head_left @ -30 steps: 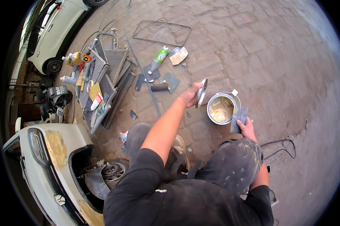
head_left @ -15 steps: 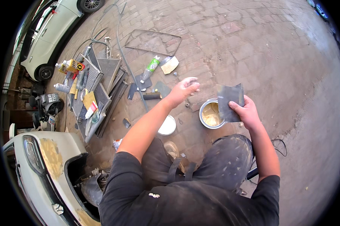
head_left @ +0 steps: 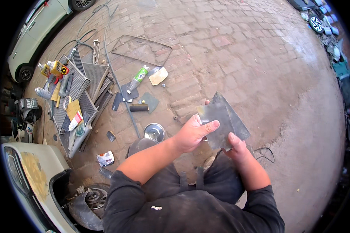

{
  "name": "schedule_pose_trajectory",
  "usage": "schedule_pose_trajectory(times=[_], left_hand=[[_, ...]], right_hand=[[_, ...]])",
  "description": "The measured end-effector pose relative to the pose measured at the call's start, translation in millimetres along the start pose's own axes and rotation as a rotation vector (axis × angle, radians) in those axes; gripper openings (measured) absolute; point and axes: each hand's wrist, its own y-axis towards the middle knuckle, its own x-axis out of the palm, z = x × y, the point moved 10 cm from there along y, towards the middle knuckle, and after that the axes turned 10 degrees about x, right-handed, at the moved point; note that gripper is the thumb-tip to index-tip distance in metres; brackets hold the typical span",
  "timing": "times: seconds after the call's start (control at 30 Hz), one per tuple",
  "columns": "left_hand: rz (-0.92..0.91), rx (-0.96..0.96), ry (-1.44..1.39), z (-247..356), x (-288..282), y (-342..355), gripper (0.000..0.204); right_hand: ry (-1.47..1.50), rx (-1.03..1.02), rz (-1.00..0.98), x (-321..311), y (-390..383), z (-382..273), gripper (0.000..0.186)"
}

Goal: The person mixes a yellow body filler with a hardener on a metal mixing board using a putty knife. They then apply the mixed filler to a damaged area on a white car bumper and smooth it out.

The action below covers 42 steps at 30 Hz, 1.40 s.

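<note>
So both hands had the dark flat sheets [head_left: 221, 122] pinched up over the knees, left hand [head_left: 192, 134] thumbing the top face, right hand [head_left: 237, 149] gripping the bottom edge, probably to keep them steady, with the round lid [head_left: 154, 132] lying on the paving.

Open paving [head_left: 260, 70] ahead, right; round lid [head_left: 154, 132], scattered tools [head_left: 138, 108] crowd left.

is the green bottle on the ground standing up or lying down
Lying down. The green bottle rests on its side on the brick paving, its length flat along the ground beside a tan card.
</note>
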Motion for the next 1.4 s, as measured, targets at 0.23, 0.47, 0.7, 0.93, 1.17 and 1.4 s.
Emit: schedule_pose_trajectory(times=[0.23,0.47,0.7,0.93,1.17,1.4], left_hand=[[0.298,0.28,0.256,65.8,-73.0,2.6,0.027],[0.214,0.273,0.59,73.1,-56.6,-5.5,0.024],[0.215,0.262,0.563,77.2,-59.0,-13.7,0.023],[0.372,0.278,0.699,123.8,-70.9,-66.4,0.022],[0.468,0.438,0.689,151.1,-79.1,-122.1,0.023],[0.296,0.565,1.151,160.1,-40.1,-121.1,0.019]], right_hand=[[-0.122,0.001,0.106,-21.7,-5.4,9.6,0.063],[-0.159,0.07,-0.004,15.0,1.7,13.3,0.093],[0.029,0.064,-0.124,30.5,9.7,14.7,0.116],[-0.019,0.252,-0.169,79.0,39.1,43.4,0.101],[-0.15,0.198,-0.402,118.7,58.7,70.7,0.101],[-0.111,0.226,-0.534,146.1,64.7,72.3,0.112]])
